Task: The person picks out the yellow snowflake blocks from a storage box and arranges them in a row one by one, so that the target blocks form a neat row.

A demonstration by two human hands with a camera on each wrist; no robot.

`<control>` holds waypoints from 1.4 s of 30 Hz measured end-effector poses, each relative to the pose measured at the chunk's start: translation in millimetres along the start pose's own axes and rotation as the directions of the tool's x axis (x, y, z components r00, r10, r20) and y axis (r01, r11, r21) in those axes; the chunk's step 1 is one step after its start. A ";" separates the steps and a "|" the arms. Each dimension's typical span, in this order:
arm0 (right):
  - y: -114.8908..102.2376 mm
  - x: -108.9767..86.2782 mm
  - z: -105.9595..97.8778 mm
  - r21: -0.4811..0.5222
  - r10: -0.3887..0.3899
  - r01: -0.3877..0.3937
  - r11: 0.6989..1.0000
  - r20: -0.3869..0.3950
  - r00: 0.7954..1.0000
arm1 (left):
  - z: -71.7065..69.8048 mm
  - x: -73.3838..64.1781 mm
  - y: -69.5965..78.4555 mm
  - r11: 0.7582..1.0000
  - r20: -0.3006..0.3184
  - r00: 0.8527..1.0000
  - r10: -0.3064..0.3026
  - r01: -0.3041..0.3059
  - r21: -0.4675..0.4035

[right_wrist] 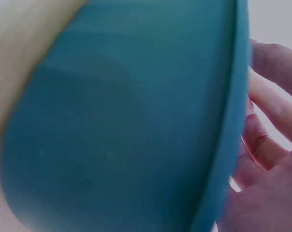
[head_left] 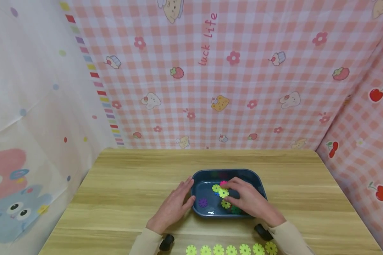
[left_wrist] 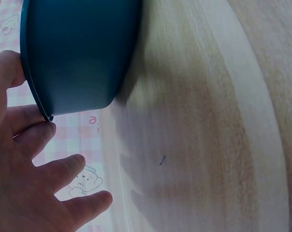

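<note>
A dark blue tray [head_left: 207, 214] stands on the table with several notched plastic snowflake discs inside. My right hand [head_left: 250, 198] reaches in over its right side and pinches a yellow disc [head_left: 223, 193] between thumb and fingertips. Close by lie another yellow disc [head_left: 216, 188], a pink disc [head_left: 223, 183], a yellow-green disc [head_left: 225, 204] and a green disc [head_left: 235, 210]. A purple disc [head_left: 203, 202] lies apart at the left. Against the tray's left rim rests my left hand [head_left: 173, 205], its fingers extended. In the right wrist view the tray wall [right_wrist: 122, 121] hides the fingertips.
Along the table's near edge runs a row of several yellow discs [head_left: 218, 249], between the two forearms. A black wrist strap [head_left: 167, 242] shows by the left sleeve. Behind the wooden table [head_left: 131, 177] hangs a pink checked cloth [head_left: 191, 92].
</note>
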State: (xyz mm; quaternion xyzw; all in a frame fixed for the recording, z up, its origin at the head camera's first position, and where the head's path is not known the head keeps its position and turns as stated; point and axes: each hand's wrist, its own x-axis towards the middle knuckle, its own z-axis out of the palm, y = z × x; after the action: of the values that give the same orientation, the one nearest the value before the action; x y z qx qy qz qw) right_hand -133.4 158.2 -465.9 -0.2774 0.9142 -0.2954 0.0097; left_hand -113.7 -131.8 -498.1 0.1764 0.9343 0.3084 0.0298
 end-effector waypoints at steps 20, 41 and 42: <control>0.9 -32.3 -24.9 -0.023 -0.026 0.024 0.999 -0.105 0.994 | -0.3 0.2 -0.1 1.000 -0.011 1.000 0.014 -0.014 0.018; 12.1 -70.8 -43.9 -0.091 -0.095 0.076 0.993 -0.235 0.967 | -0.1 0.2 0.7 1.000 -0.008 1.000 0.011 -0.011 0.014; 12.8 -73.3 -44.9 -0.101 -0.087 0.064 0.993 -0.235 0.968 | -0.2 0.2 0.7 1.000 -0.009 1.000 0.015 -0.015 0.014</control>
State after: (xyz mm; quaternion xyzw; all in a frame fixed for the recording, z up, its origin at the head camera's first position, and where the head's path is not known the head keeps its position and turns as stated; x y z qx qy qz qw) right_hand -86.0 228.4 -446.6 -0.2746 0.9101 -0.2841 -0.1248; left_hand -113.8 -131.3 -497.5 0.1821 0.9352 0.3028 0.0219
